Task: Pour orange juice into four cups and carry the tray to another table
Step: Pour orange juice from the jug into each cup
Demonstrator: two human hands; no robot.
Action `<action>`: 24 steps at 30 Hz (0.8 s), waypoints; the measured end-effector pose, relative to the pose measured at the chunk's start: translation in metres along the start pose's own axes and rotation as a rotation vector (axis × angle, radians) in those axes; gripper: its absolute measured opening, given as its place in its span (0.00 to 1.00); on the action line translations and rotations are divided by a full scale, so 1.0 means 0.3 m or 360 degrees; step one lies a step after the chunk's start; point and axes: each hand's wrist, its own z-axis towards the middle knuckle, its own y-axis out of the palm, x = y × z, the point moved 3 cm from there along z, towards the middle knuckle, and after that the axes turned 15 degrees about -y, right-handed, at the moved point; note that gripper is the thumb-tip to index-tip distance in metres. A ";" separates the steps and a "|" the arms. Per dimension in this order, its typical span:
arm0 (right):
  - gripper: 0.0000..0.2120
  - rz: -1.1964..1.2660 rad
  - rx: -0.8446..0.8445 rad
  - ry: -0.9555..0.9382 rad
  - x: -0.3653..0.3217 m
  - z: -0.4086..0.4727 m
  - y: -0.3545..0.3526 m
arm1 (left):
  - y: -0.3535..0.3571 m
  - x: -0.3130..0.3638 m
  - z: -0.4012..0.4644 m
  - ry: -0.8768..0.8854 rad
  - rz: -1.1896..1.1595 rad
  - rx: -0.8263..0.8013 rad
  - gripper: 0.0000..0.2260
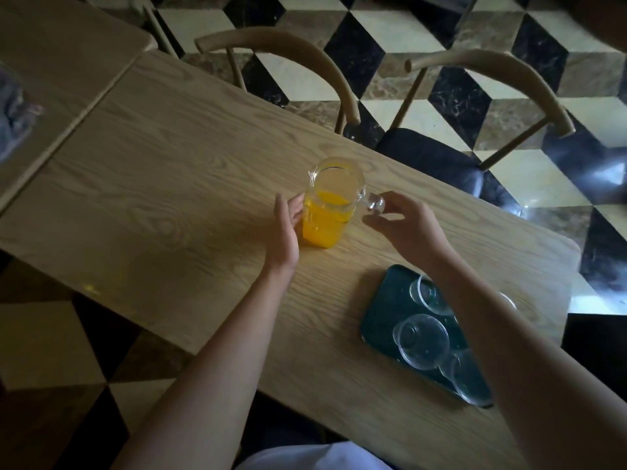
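Note:
A clear glass pitcher (327, 212), about half full of orange juice, stands upright in the middle of the wooden table (169, 184). My left hand (286, 228) is open beside the pitcher's left wall, fingers just touching or nearly touching it. My right hand (403, 223) hovers at the pitcher's handle (373, 203) with its fingers curled apart, holding nothing. A dark green tray (383, 310) lies near the table's right end, under my right forearm. It carries empty clear cups (422, 340), one of them (429, 293) at its far end; my arm hides part of them.
Two wooden chairs (305, 59) with curved backs stand at the table's far side; the right chair (509, 76) has a dark seat cushion. A second table (61, 62) adjoins at the upper left. The floor is checkered tile.

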 end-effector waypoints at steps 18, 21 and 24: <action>0.06 0.0168 0.0288 -0.0165 -0.200 -0.074 0.035 | 0.013 -0.029 -0.093 -0.0144 -0.0509 0.0000 0.36; 0.06 0.0194 0.0357 -0.0166 -0.255 -0.136 -0.047 | 0.045 0.008 -0.179 -0.0017 -0.0446 -0.0005 0.40; 0.07 0.0186 0.0444 -0.0222 -0.324 -0.215 -0.149 | 0.089 0.054 -0.292 0.0125 -0.0327 -0.0027 0.40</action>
